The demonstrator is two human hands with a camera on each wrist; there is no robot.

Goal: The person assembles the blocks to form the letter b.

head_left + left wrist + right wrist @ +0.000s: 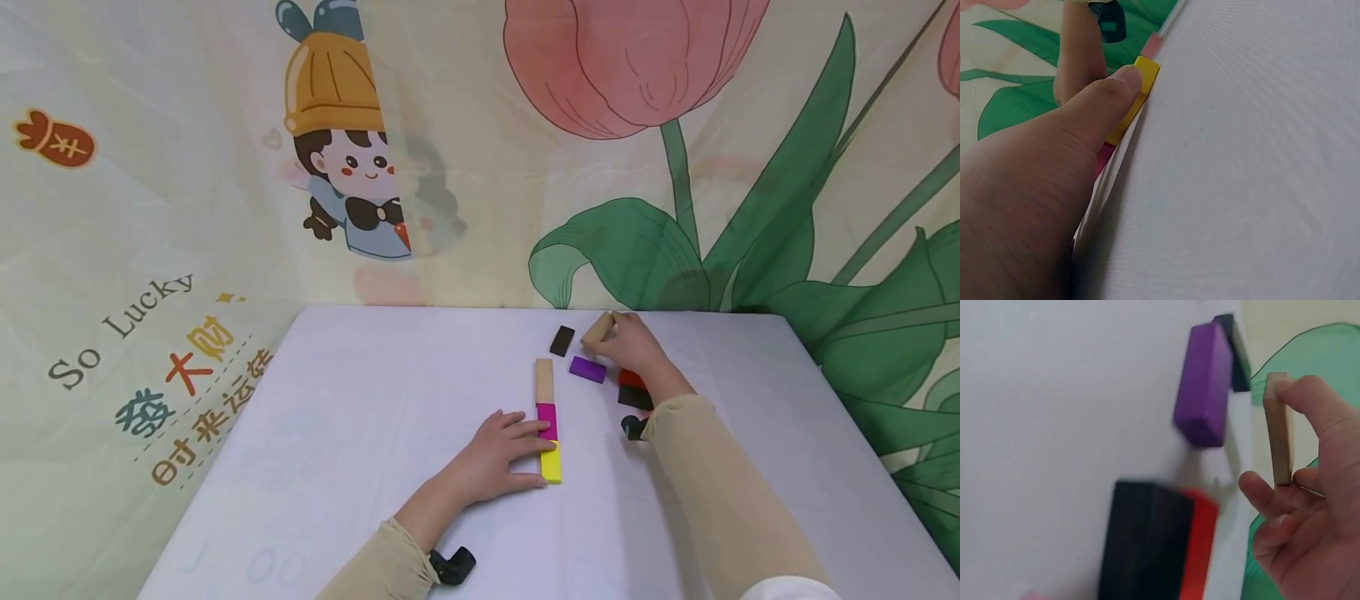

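Observation:
A line of flat blocks lies on the white table [360, 433]: a wood block [543, 380], a magenta block [547, 421] and a yellow block [551, 462] end to end. My left hand [498, 454] rests flat beside them, fingers on the magenta block and thumb [1113, 94] against the yellow block [1138, 94]. My right hand [633, 346] pinches a second wood block [597, 327] [1280, 428] at the far side. Near it lie a purple block [587, 369] [1205, 384], a small black block [562, 340] and a black block [1144, 544] beside a red block [1200, 547].
A printed cloth backdrop [225, 167] with a cartoon figure and a tulip rises behind the table's far edge. Black wrist straps [452, 567] show at both sleeves. The table's right edge runs close to my right forearm [720, 500].

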